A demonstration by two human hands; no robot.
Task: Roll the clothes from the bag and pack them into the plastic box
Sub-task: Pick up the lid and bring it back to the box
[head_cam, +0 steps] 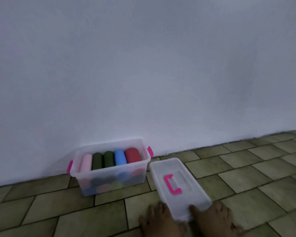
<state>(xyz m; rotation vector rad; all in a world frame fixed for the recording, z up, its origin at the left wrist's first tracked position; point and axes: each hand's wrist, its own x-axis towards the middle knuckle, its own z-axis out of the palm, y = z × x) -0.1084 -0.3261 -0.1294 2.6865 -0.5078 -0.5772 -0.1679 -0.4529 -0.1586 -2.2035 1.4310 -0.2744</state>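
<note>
- Against the foot of the wall, in the head view, the plastic box [109, 170] stands open on the tiled floor [246, 168], its top row of rolled clothes [112, 159] lying side by side, with more rolls showing dimly through the front wall.
- The lid [179, 187] lies flat on the floor just right of the box, pink handle [172, 184] upward.
- The left hand [154, 218] rests at the lid's near left corner and the right hand [217, 214] at its near right corner; each grip looks closed on that end, thumb on top, though blur hides the fingers.
- Risk: held by one short end only, the lid may sag or slip when lifted.
- Risk: the red roll stands proud of the rim, so the lid may not seat and the pink latches [150, 151] may fail to catch.
- No bag is in view.
</note>
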